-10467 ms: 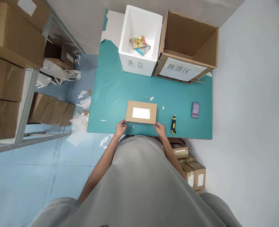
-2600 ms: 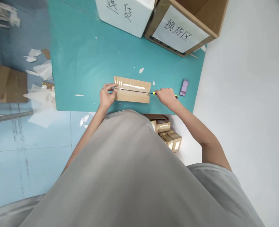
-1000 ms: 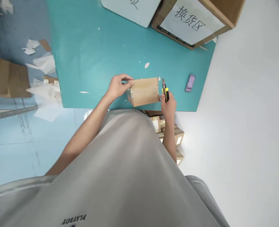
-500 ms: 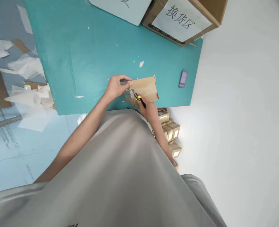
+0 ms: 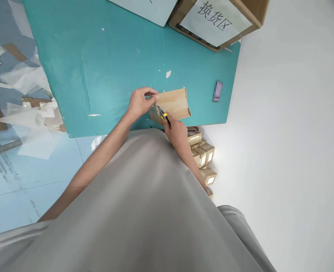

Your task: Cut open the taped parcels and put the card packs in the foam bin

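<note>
A small brown cardboard box (image 5: 174, 102) is tilted at the near edge of the green table (image 5: 113, 71). My left hand (image 5: 141, 102) grips its upper left edge between thumb and fingers. In my right hand (image 5: 177, 132) is a black and yellow utility knife (image 5: 165, 115), its tip against the taped left end of the box. The tape there looks crumpled. Whether the blade has gone through it cannot be made out.
A large carton (image 5: 218, 22) with a handwritten sheet stands at the back, beside a white board or bin (image 5: 147, 9). A blurred purple object (image 5: 217, 91) lies right. Small boxes (image 5: 202, 155) are stacked below the table; paper scraps (image 5: 28, 77) lie left.
The knife and my right hand have shifted very slightly against the taped end. My left hand keeps its grip on the box. The whole view has shifted a little.
</note>
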Tool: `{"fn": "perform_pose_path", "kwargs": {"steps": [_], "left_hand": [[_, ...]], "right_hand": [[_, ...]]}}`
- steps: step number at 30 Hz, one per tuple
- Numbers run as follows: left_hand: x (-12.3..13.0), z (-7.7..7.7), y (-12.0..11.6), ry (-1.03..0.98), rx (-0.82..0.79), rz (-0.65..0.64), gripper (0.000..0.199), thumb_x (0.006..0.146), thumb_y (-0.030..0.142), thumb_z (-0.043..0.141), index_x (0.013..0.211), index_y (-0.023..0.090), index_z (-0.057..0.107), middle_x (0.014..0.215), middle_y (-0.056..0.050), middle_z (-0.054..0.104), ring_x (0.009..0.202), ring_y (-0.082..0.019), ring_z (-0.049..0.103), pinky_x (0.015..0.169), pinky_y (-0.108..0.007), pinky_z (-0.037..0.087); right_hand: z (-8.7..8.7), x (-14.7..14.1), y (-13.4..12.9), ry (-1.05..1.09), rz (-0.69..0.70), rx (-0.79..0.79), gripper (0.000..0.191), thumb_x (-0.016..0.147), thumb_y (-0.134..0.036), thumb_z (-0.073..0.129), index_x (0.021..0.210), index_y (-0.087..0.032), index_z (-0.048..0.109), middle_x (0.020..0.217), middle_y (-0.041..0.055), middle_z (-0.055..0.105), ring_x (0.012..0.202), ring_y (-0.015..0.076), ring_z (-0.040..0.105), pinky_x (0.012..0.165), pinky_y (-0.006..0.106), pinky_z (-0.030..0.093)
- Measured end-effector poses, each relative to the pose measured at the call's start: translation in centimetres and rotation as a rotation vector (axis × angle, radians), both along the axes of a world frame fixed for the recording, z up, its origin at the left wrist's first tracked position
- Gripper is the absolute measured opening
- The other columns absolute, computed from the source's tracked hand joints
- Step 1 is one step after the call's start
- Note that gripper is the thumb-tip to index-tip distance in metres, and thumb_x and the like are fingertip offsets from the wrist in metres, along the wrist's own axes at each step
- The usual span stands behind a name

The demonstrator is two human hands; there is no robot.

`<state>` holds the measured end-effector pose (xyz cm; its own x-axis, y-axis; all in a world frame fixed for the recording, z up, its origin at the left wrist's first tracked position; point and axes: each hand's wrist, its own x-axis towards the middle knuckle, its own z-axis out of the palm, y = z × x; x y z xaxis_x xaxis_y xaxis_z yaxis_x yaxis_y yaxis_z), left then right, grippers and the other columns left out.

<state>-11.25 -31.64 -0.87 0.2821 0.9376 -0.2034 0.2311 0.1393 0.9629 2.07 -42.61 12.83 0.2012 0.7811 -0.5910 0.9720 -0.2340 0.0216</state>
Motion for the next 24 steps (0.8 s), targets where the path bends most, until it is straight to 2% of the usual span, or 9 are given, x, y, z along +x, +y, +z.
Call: {"fn": "perform_pose_path", "kwargs": {"steps": [5,11,13,15,17,20,22,24], "left_hand": [[0.3,-0.3,-0.6,0.025,0.025,0.064,0.025,0.087,0.034,0.069,0.105,0.021,0.08,0.112,-0.008,0.081,0.102,-0.024,0.075,0.091,-0.038,0.063],[0.8,-0.8,-1.5,0.038,0.076,0.079,0.026,0.092,0.037,0.067,0.11,0.022,0.079,0.114,-0.007,0.079,0.102,-0.023,0.075,0.092,-0.037,0.064],[0.9,-0.6,-1.6,0.04,0.086,0.088,0.028,0.095,0.04,0.067,0.113,0.022,0.079,0.115,-0.008,0.078,0.104,-0.024,0.075,0.091,-0.036,0.064],[0.8,-0.3,-1.8,0.042,0.098,0.1,0.032,0.096,0.044,0.066,0.118,0.022,0.078,0.118,-0.009,0.077,0.107,-0.025,0.075,0.09,-0.036,0.064],[0.3,0.1,-2.2,0.052,0.111,0.123,0.039,0.099,0.047,0.064,0.129,0.023,0.073,0.126,-0.01,0.075,0.113,-0.026,0.074,0.092,-0.038,0.064],[-0.7,0.8,-3.1,0.09,0.14,0.103,0.056,0.101,0.048,0.061,0.153,0.027,0.057,0.143,-0.012,0.069,0.128,-0.028,0.069,0.1,-0.043,0.062],[-1.1,1.1,-3.9,0.149,0.175,0.002,0.071,0.097,0.049,0.066,0.162,0.029,0.045,0.155,-0.013,0.061,0.139,-0.031,0.063,0.108,-0.048,0.06],[-1.1,1.3,-4.6,0.241,0.217,-0.113,0.086,0.092,0.048,0.073,0.167,0.028,0.038,0.163,-0.015,0.053,0.148,-0.035,0.055,0.118,-0.053,0.054]], "right_hand": [[1.7,-1.3,-0.8,-0.064,0.019,-0.066,0.054,0.117,-0.04,0.035,0.166,-0.022,0.044,0.109,0.0148,0.081,0.098,0.032,0.078,0.087,0.039,0.057],[3.2,-0.9,-2.7,-0.091,0.045,-0.169,0.053,0.116,-0.036,0.036,0.166,-0.022,0.043,0.111,0.0169,0.081,0.1,0.0315,0.079,0.088,0.039,0.056],[3.5,-0.2,-3.1,-0.051,0.053,-0.153,0.052,0.115,-0.039,0.037,0.165,-0.025,0.045,0.109,0.0149,0.082,0.097,0.0311,0.079,0.087,0.038,0.055],[3.5,1.4,-3.1,0.007,0.029,-0.062,0.051,0.115,-0.043,0.037,0.162,-0.027,0.049,0.109,0.0132,0.081,0.095,0.0309,0.077,0.085,0.037,0.054],[3.0,4.0,-2.8,0.041,-0.037,0.112,0.051,0.116,-0.044,0.033,0.158,-0.025,0.053,0.116,0.0142,0.08,0.099,0.0308,0.076,0.085,0.036,0.053],[0.9,8.6,-1.9,0.04,-0.159,0.388,0.054,0.117,-0.044,0.024,0.154,-0.02,0.055,0.128,0.0182,0.075,0.107,0.0305,0.072,0.087,0.036,0.053],[-1.0,11.3,-1.2,0.078,-0.198,0.471,0.056,0.117,-0.046,0.022,0.153,-0.02,0.055,0.126,0.0183,0.075,0.107,0.03,0.071,0.088,0.037,0.053],[-2.8,13.1,-0.9,0.151,-0.197,0.483,0.056,0.117,-0.048,0.022,0.152,-0.02,0.056,0.122,0.0174,0.075,0.104,0.0293,0.071,0.088,0.038,0.053]]}}
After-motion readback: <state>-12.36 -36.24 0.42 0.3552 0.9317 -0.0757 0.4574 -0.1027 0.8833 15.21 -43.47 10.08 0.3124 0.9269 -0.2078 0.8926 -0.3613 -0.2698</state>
